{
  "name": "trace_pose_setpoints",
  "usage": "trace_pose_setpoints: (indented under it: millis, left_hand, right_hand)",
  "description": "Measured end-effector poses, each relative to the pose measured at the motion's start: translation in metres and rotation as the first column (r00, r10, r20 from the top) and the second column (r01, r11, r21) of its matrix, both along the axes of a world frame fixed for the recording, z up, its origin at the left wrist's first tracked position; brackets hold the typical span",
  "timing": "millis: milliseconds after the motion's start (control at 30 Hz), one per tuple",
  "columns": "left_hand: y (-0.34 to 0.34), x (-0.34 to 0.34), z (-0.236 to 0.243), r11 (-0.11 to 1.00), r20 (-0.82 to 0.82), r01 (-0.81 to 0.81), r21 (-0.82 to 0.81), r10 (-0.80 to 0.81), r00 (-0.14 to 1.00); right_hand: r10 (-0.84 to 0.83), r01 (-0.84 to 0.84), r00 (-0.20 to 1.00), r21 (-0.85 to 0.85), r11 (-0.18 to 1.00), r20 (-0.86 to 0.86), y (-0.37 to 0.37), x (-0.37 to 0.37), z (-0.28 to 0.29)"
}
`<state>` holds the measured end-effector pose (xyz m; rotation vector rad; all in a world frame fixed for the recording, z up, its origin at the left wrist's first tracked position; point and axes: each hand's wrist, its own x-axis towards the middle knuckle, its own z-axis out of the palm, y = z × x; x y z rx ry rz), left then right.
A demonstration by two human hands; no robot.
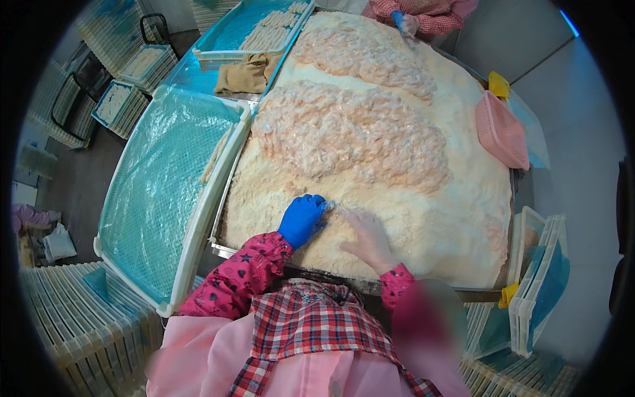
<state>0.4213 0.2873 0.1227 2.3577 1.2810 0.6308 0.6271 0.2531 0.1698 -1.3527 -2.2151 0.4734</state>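
Note:
My left hand [301, 221], in a blue glove, rests at the near edge of a table spread with pale, crumbly coating [261, 188]. Its fingers are curled, with a small whitish bit at the fingertips that I cannot make out. Beside it, my right hand [370, 243] wears a thin whitish glove and is slightly blurred. Its fingers are stretched apart over the coating, and nothing shows in them. Beyond both hands lies a wide heap of wet, pale pink pieces, like raw meat [350, 135]. A second such heap [367, 59] sits farther back.
Left of the table stands a white-rimmed tray [188, 264] lined with teal film, a few coated strips [215, 155] along its side. Behind are a brown cloth [245, 74] and another tray [213, 54]. A pink basket [503, 135] stands right. A co-worker's gloved hands [405, 23] are at the far edge.

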Motion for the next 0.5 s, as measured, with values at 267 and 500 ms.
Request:
trace_pose_setpoints:
  millis: [267,500]
  left_hand:
    - [0.026,-0.035,0.018,0.992,0.344,0.117,-0.041,-0.096,0.934]
    - [0.004,-0.048,0.013,0.952,0.171,-0.215,-0.22,0.254,0.952]
  right_hand:
    - [-0.034,0.015,0.926,-0.052,0.999,-0.377,0.019,0.014,-0.001]
    - [-0.248,0.158,0.938,-0.34,0.927,-0.241,-0.006,0.023,-0.013]
